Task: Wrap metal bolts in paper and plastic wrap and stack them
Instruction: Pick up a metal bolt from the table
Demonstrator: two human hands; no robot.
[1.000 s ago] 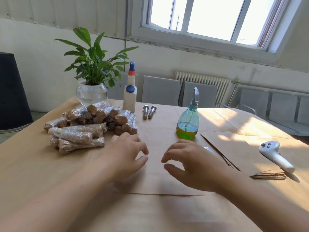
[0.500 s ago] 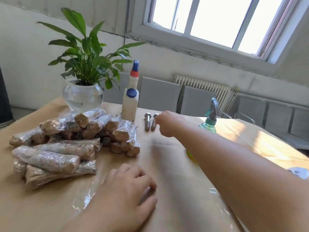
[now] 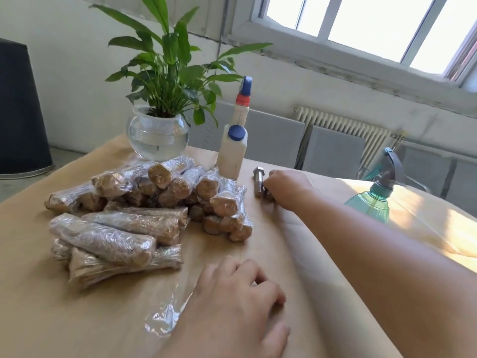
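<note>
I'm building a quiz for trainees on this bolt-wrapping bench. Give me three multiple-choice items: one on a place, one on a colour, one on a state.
1. Where does the bare bolt lie?
A. right of the glue bottle
B. on the wrapped bundles
C. in the plant bowl

2. What colour is the spray bottle?
A. red
B. teal green
C. black

3. What is the right hand doing?
A. resting flat
B. holding the spray bottle
C. closing on a bolt

Answers: A, it lies on the paper beside the bottle's base; B, its body is translucent teal; C, its fingers curl at a bolt beside the bare one.
</note>
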